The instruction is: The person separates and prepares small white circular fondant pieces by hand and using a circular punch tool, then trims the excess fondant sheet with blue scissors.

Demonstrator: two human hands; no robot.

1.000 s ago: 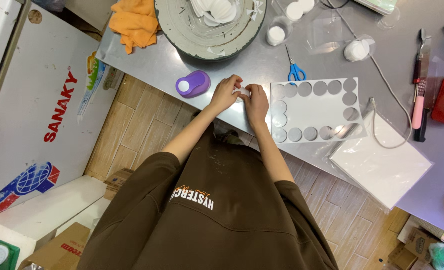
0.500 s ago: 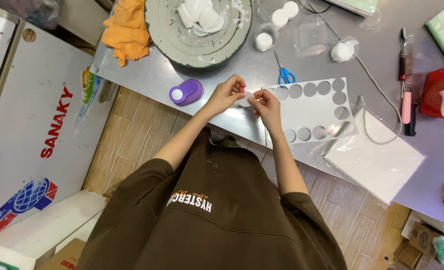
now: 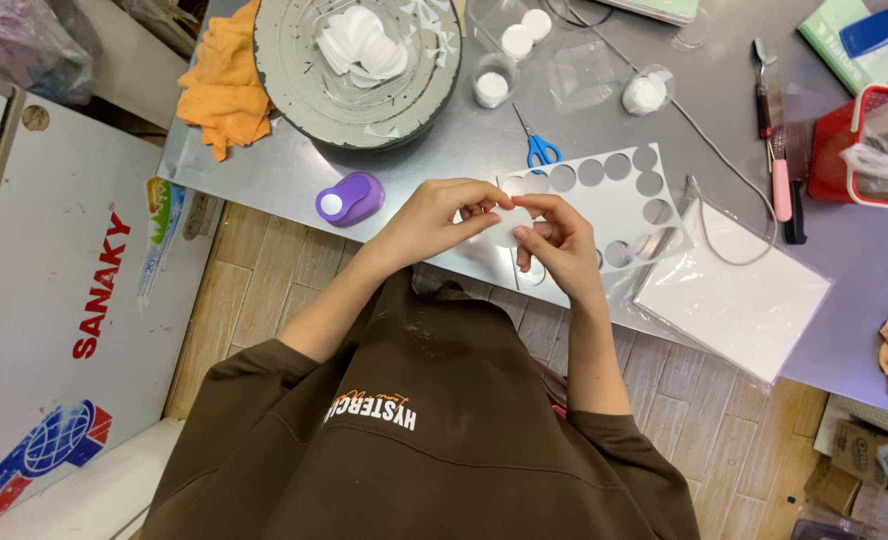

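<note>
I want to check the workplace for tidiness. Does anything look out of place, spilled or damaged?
Nothing looks spilled or broken. The white sheet is full of round holes, but they are neat and regular, not damage. The orange cloth lies crumpled and hangs over the table edge. Both hands, left hand and right hand, hold a small white disc.

Both hands point(image 3: 434, 218) point(image 3: 559, 240) meet, fingers pinched together.

Room, as I see it from the head view: grey metal worktable point(image 3: 464, 150) across the upper frame, its surface catching soft, even light. Wood-look plank floor point(image 3: 264, 290) below it, running to lower right. White chest freezer point(image 3: 54, 300) with red lettering and a globe emblem at left. Cardboard boxes point(image 3: 849, 450) in the lower right corner.
</note>
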